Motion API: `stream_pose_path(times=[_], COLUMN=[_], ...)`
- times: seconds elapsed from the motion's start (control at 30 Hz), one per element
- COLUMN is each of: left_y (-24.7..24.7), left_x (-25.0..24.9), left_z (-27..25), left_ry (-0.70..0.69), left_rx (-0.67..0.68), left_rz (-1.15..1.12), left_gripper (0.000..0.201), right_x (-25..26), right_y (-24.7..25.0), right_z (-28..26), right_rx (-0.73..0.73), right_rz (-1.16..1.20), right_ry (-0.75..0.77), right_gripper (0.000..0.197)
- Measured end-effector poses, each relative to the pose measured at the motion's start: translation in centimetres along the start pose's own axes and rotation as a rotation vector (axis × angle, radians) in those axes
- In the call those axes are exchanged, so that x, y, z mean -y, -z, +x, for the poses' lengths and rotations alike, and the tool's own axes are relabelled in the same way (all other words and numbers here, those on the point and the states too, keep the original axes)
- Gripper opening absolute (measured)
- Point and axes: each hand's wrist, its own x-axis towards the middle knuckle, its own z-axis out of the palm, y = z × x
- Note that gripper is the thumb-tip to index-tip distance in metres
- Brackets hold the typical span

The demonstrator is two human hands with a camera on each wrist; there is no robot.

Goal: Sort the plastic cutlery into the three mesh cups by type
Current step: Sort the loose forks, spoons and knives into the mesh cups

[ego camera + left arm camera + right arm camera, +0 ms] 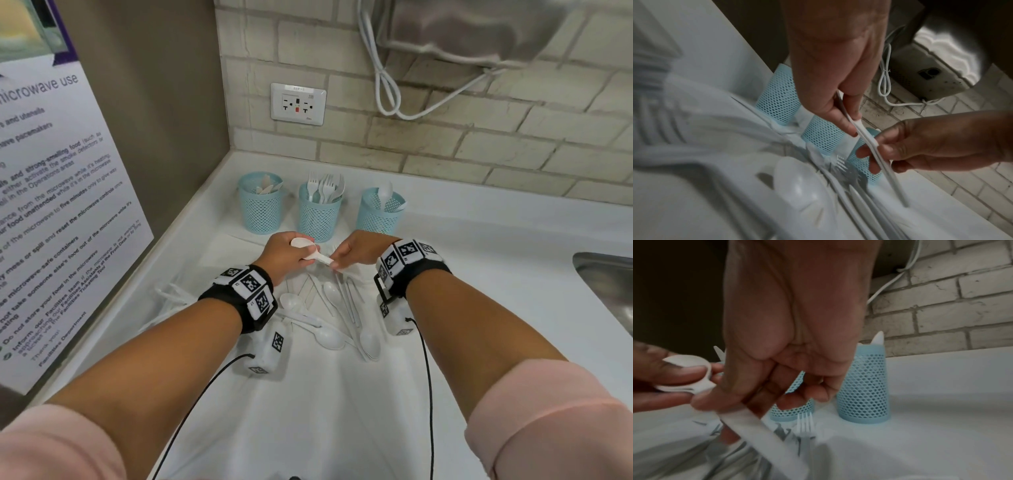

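Three blue mesh cups stand at the back of the counter: the left cup (pixel 260 205) holds knives, the middle cup (pixel 318 212) forks, the right cup (pixel 378 212) spoons. My left hand (pixel 308 253) grips stacked white spoons (pixel 303 244) by their bowls (pixel 688 374), just in front of the middle cup. My right hand (pixel 337 261) pinches their handles (pixel 871 142). Both hands hover over a loose pile of white cutlery (pixel 329 315). In the right wrist view a fork (pixel 805 423) lies below my right hand (pixel 777 394).
A steel sink (pixel 609 291) is set into the counter at the right. A notice board (pixel 51 205) covers the left wall. On the brick back wall are an outlet (pixel 298 102) and a hanging white cable (pixel 387 85).
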Motion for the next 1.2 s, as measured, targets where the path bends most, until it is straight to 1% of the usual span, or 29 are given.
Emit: stream_pose_path(times=[0.03, 0.07, 0.1, 0.13, 0.17, 0.2, 0.27, 0.3, 0.33, 0.37, 0.4, 0.43, 0.5, 0.57, 0.67, 0.7, 0.83, 1.03, 1.13, 1.2], left_y=[-0.2, -0.4, -0.3, -0.1, 0.4, 1.1, 2.9, 3.6, 4.2, 4.6, 4.8, 4.8, 4.5, 4.1, 4.2, 4.3, 4.3, 3.8, 3.7, 3.6], left_x=[-0.1, -0.2, -0.4, -0.6, -0.7, -0.7, -0.3, -0.1, 0.2, 0.4, 0.4, 0.4, 0.4, 0.6, 1.2, 1.4, 2.1, 2.6, 2.6, 2.5], left_z=[0.3, 0.5, 0.8, 1.1, 1.4, 1.7, 2.5, 2.9, 3.2, 3.4, 3.6, 3.6, 3.6, 3.7, 4.1, 4.2, 4.5, 4.7, 4.9, 4.9], left_ry=[-0.013, -0.017, -0.015, -0.005, -0.01, -0.044, -0.147, -0.171, -0.171, -0.16, -0.149, -0.125, -0.044, 0.037, 0.095, 0.098, 0.047, -0.028, 0.028, 0.038], left_rx=[-0.01, -0.016, -0.021, -0.033, -0.073, -0.137, -0.267, -0.291, -0.293, -0.289, -0.291, -0.296, -0.292, -0.282, -0.212, -0.199, -0.208, -0.289, -0.213, -0.192], left_rz=[-0.009, -0.023, -0.027, -0.024, 0.011, 0.122, 0.54, 0.712, 0.817, 0.876, 0.932, 0.981, 1.092, 1.212, 1.388, 1.423, 1.51, 1.49, 1.566, 1.614], left_gripper=[0.016, 0.017, 0.019, 0.023, 0.026, 0.027, 0.024, 0.021, 0.021, 0.024, 0.028, 0.033, 0.039, 0.041, 0.039, 0.038, 0.039, 0.041, 0.039, 0.038], right_x=[0.3, 0.3, 0.1, -0.2, -0.8, -1.5, -2.7, -3.1, -3.5, -3.8, -4.1, -4.5, -5.1, -5.4, -5.8, -5.8, -5.7, -5.7, -5.8, -5.9], right_y=[0.2, 0.4, 0.7, 1.2, 1.6, 2.1, 3.4, 4.0, 4.5, 5.0, 5.3, 5.4, 5.3, 4.9, 4.5, 4.4, 4.6, 4.7, 4.6, 4.7], right_z=[0.0, 0.0, 0.0, 0.0, 0.0, -0.1, -0.2, -0.3, -0.3, -0.3, -0.1, 0.1, 0.7, 1.3, 2.2, 2.4, 2.3, 1.5, 1.4, 1.3], right_rx=[0.036, 0.027, -0.025, -0.109, -0.217, -0.355, -0.712, -0.889, -1.039, -1.15, -1.223, -1.261, -1.254, -1.198, -1.096, -1.069, -1.017, -0.998, -1.004, -1.002], right_rz=[-0.038, -0.046, -0.021, 0.02, 0.083, 0.174, 0.381, 0.467, 0.534, 0.59, 0.63, 0.648, 0.626, 0.581, 0.496, 0.473, 0.468, 0.568, 0.581, 0.598], right_ry=[0.014, 0.036, 0.055, 0.062, 0.063, 0.061, 0.045, 0.021, -0.013, -0.054, -0.088, -0.122, -0.184, -0.233, -0.288, -0.303, -0.331, -0.286, -0.266, -0.272], right_gripper=[0.031, 0.028, 0.023, 0.019, 0.017, 0.018, 0.019, 0.016, 0.013, 0.011, 0.013, 0.018, 0.026, 0.023, 0.015, 0.015, 0.028, 0.033, 0.036, 0.047])
